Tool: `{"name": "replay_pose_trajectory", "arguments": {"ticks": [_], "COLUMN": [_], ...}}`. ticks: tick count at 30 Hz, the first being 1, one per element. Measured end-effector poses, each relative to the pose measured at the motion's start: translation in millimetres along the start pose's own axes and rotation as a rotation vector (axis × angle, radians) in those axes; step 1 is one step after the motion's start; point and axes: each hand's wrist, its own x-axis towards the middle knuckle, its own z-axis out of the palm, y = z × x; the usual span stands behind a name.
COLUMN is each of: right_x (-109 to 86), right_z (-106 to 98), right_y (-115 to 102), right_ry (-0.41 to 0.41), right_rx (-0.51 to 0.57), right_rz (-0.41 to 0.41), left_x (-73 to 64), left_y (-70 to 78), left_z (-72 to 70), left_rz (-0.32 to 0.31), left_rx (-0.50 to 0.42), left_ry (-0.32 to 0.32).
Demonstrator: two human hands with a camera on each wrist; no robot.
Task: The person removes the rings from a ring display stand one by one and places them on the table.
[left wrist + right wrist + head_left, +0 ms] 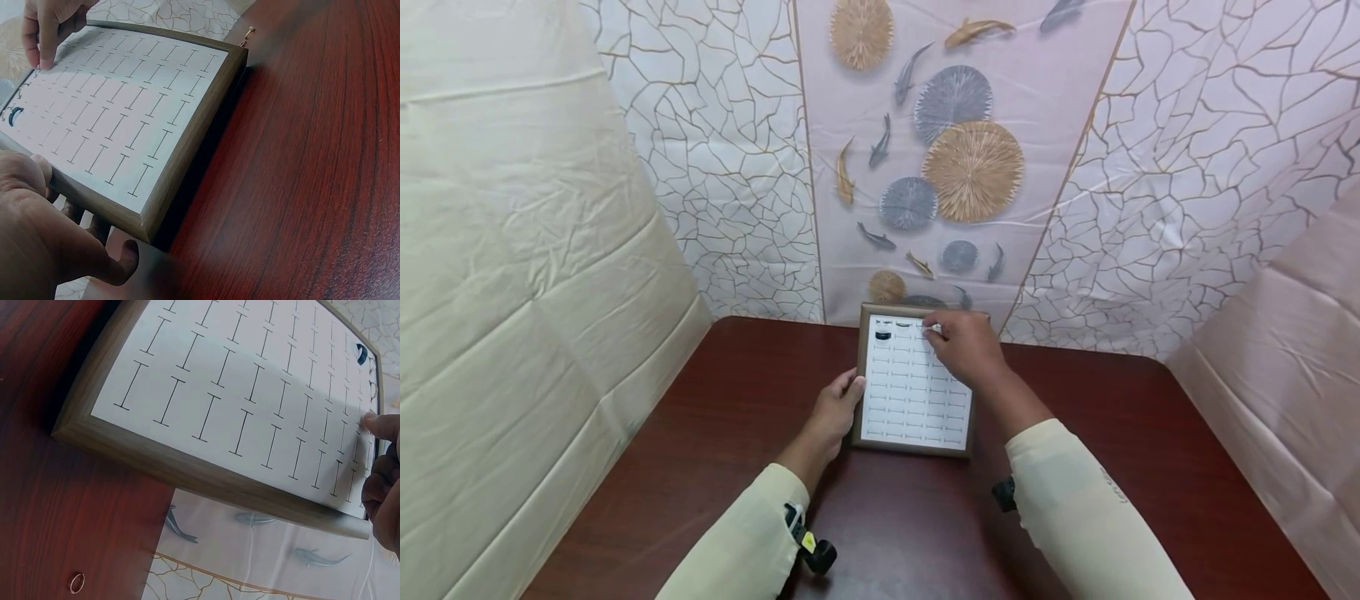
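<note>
A framed white board (917, 392) with rows of I-shaped marks leans back above the table. My left hand (835, 408) grips its left edge, thumb at the front rim and fingers behind, as the left wrist view shows. My right hand (966, 346) is at the top row, thumb and index fingertip pinched together against the board on what appears to be a small ring, mostly hidden by the fingers. A dark ring (15, 116) sits at the left of the second row. Thin ring-like pieces (903, 324) show in the top row.
A gold ring (77, 583) lies on the dark red wooden table (715, 467). Pale cloth with a fish and leaf pattern (973, 171) hangs behind the table, and plain cloth (535, 292) hangs at the sides. A camera (820, 557) is strapped to my left wrist.
</note>
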Motion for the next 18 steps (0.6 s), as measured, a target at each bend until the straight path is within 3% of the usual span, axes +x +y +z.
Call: {"name": "replay_pose_trajectory", "arguments": {"ticks": [18], "right_x": [1.6], "right_z": [1.9], "right_y": [1.6], "right_ry": [0.009], "right_rx": [0.081], "right_rz": [0.018], "left_x": [1.0], "left_y": [0.4], "left_z": [-0.4], "left_rz": [0.005], "left_rx": [0.005], "left_ry": [0.014]}}
